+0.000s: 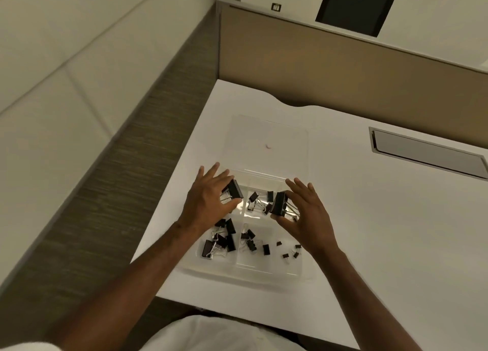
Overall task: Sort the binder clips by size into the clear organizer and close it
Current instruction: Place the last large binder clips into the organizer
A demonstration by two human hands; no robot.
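Both hands pinch a large binder clip each, left hand (204,205) and right hand (306,218); lower them together into the organizer's (303,272) far compartments, away from the smaller clips

White desk (369,218) stretches out under soft, even light, a grey cable hatch (427,152) set into it. Tan partition (343,73) rises behind, dark chair back (356,7) peeking over. Left: brown carpet (111,192), cream wall panels (52,73) (a small wall plate (276,6) up top).
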